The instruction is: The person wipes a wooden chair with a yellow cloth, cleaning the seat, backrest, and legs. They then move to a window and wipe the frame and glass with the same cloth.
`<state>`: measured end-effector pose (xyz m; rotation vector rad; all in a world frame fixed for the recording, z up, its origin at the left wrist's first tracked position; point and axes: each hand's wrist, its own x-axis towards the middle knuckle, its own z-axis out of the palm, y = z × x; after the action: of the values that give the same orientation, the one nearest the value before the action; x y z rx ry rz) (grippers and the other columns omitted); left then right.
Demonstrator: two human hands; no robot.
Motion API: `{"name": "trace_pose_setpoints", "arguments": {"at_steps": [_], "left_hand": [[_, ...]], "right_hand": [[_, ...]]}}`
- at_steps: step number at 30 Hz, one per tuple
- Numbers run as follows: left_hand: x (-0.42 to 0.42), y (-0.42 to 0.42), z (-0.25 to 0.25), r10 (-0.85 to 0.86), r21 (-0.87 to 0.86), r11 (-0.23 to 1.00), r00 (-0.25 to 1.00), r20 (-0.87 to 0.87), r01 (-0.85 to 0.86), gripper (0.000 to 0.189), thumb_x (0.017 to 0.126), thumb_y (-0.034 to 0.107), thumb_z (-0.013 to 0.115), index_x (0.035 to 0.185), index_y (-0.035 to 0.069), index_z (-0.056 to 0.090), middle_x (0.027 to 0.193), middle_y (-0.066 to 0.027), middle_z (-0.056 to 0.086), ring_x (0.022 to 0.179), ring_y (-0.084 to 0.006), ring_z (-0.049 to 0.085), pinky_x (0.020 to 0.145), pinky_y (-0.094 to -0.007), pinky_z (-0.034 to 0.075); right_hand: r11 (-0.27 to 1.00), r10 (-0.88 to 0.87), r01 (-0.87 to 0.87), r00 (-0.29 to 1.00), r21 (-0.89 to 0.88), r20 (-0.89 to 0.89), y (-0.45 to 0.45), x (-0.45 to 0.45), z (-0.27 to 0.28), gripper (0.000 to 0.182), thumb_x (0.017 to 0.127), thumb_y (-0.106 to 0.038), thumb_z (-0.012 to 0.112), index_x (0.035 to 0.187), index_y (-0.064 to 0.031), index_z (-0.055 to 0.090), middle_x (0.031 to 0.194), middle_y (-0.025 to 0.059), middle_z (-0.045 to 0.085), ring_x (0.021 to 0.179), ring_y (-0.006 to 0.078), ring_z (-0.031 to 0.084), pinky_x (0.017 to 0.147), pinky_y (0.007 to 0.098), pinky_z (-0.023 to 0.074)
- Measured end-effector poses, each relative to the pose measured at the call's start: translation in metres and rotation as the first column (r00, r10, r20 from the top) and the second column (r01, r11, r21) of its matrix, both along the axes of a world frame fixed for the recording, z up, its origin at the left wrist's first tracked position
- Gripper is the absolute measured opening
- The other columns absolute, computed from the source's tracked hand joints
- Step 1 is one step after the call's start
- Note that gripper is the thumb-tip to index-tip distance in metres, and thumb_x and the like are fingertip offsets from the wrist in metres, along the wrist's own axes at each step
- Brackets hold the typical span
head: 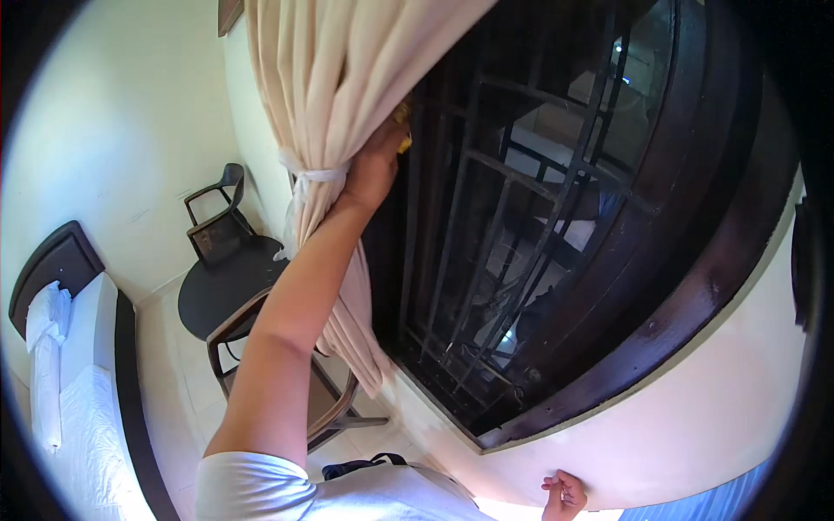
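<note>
My left hand point(374, 166) reaches up past the edge of a beige curtain point(313, 84) to the side of a dark-framed window point(651, 325). A bit of yellow cloth point(404, 141) shows at its fingers, which the curtain and the hand itself partly hide. Beside my wrist, a white tie point(322, 174) gathers the curtain into a bunch. Low at the right, my right hand point(565, 495) is near the pale wall below the window, its fingers curled in and nothing visible in them.
Metal bars point(515, 176) cross the window, whose glass carries reflections. A round black table point(228, 286) with a wooden armchair point(221, 241) stands left of my arm; another chair point(332, 423) is below it. A bed point(91, 391) with white bedding lies far left.
</note>
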<state>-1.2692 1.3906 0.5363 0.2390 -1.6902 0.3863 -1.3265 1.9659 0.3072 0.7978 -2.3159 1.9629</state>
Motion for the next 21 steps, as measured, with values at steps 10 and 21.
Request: {"name": "trace_pose_setpoints", "arguments": {"at_steps": [10,21], "left_hand": [[0.004,0.000,0.051,0.071,0.016,0.997,0.997,0.023,-0.071,0.052,0.070,-0.013,0.057,0.119,0.004,0.061,0.130,-0.0179,0.054,0.123,-0.0389,0.049,0.106,-0.0452,0.038],[0.018,0.013,-0.097,0.106,0.120,0.982,0.948,0.300,-0.148,0.046,0.071,-0.006,0.059,0.116,0.005,0.063,0.131,-0.0140,0.055,0.114,-0.0359,0.050,0.097,-0.0440,0.043]], "right_hand": [[0.994,0.087,-0.083,0.995,-0.073,0.056,0.003,-0.011,-0.005,0.020,0.086,0.012,0.060,0.102,0.0052,0.070,0.087,0.0132,0.071,0.074,0.0195,0.069,0.068,0.0302,0.0588],[0.998,0.060,-0.059,0.996,-0.028,0.068,0.004,-0.008,-0.001,0.020,0.087,0.011,0.059,0.104,0.0060,0.070,0.088,0.0144,0.071,0.075,0.0202,0.069,0.071,0.0310,0.0586]]}}
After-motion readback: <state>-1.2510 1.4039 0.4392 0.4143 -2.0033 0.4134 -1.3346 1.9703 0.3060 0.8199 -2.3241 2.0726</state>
